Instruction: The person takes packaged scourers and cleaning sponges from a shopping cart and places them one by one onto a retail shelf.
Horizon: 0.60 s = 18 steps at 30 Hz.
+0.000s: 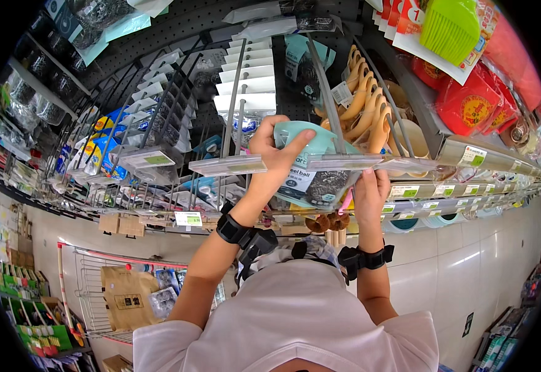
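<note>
My left hand (277, 149) grips the top of a teal and clear pack of steel wool balls (314, 183), thumb across its front. The pack sits behind and below a clear price-label holder (340, 162) at the front of a metal display hook (326, 93). My right hand (372, 193) is at the pack's right edge, fingers curled just under the label holder. Whether those fingers pinch the pack is unclear. A similar teal pack (305, 69) hangs farther back. White-topped packs (245, 88) hang in a row to the left.
Wooden-handled items (368, 107) hang close on the right, beside a shelf edge with price labels (472, 156). Scourer packs (163, 111) hang on hooks at left. Behind me on the left, a wire shopping cart (89, 279) holds a brown paper bag (128, 300).
</note>
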{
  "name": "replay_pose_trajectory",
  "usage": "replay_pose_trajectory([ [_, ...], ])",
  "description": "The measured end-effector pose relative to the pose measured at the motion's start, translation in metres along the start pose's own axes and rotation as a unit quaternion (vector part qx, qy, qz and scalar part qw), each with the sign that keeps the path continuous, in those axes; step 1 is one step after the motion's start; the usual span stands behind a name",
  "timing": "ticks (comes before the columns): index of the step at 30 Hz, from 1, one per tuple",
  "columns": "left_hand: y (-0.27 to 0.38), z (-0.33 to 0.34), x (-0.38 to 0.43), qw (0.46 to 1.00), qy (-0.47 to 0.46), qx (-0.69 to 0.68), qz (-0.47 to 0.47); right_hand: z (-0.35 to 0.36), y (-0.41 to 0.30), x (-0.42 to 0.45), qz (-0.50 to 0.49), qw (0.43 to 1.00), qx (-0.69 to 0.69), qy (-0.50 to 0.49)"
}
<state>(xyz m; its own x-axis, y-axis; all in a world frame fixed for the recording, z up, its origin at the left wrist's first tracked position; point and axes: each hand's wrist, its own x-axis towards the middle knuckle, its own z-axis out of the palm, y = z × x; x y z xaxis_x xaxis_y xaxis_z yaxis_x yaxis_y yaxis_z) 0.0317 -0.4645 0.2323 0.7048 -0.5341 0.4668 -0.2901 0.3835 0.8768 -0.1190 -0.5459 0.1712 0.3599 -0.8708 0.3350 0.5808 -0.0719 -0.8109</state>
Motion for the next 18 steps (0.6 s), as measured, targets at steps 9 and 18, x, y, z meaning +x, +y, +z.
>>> replay_pose_trajectory([
  [9, 0.000, -0.001, 0.001, 0.998, -0.005, 0.058, -0.016, 0.026, -0.004, 0.018, -0.043, 0.990, -0.105, 0.082],
  [18, -0.060, -0.037, -0.043, 0.990, -0.140, 0.004, -0.021, 0.005, 0.019, 0.003, 0.054, 0.993, -0.106, -0.009],
])
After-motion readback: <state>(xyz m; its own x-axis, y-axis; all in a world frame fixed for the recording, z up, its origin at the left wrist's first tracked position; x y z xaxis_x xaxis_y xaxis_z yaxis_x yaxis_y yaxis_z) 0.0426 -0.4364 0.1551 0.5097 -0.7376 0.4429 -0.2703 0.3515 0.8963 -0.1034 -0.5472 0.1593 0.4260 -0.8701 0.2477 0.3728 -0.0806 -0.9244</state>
